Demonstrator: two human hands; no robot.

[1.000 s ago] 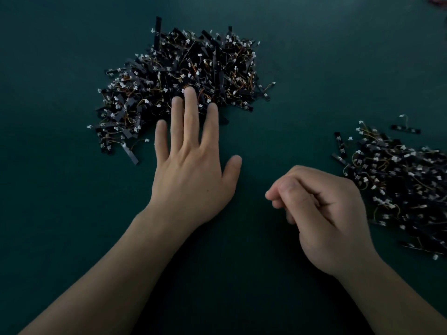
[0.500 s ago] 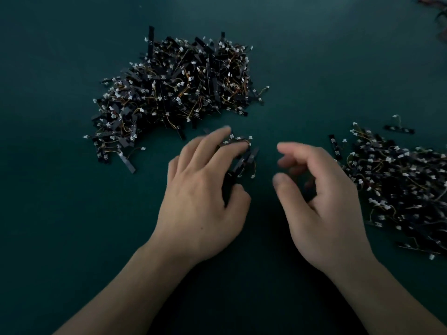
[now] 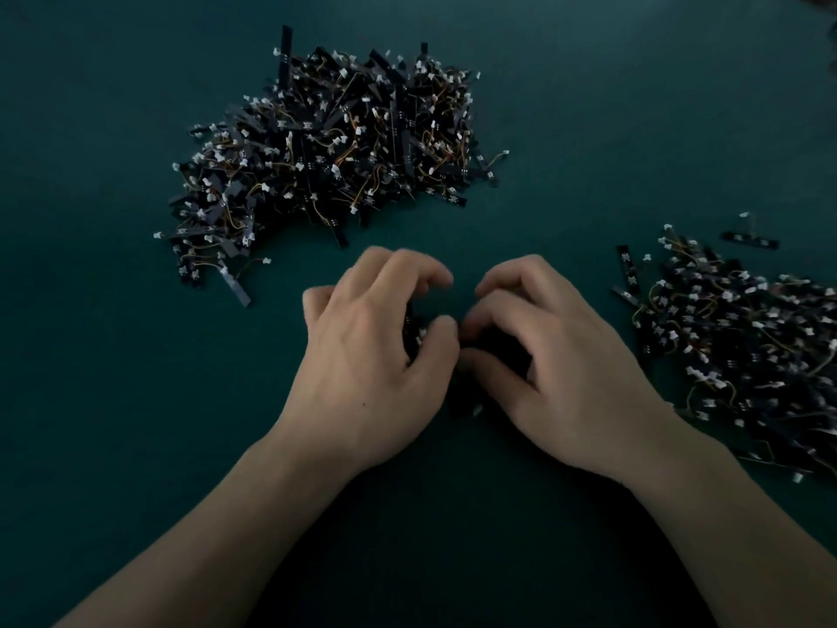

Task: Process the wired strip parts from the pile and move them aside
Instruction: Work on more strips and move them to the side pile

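Observation:
A big pile of black wired strip parts (image 3: pixel 335 147) with white connectors and orange wires lies at the upper left on the dark green table. A second heap of the same parts (image 3: pixel 743 346) lies at the right. My left hand (image 3: pixel 376 355) and my right hand (image 3: pixel 552 364) meet at the middle, fingers curled down over a small bunch of strip parts (image 3: pixel 414 337) pulled from the big pile. Most of that bunch is hidden under the palms; a white connector (image 3: pixel 476 410) pokes out below them. Both hands are cupped on the bunch.
The dark green table surface (image 3: pixel 136 401) spreads all around. One loose strip (image 3: pixel 752 240) lies apart above the right heap, and a single strip (image 3: pixel 235 290) sticks out below the big pile.
My left hand dragged a small bunch of strips out of the big pile toward me. My right hand opened from a fist, moved left and closed in beside it.

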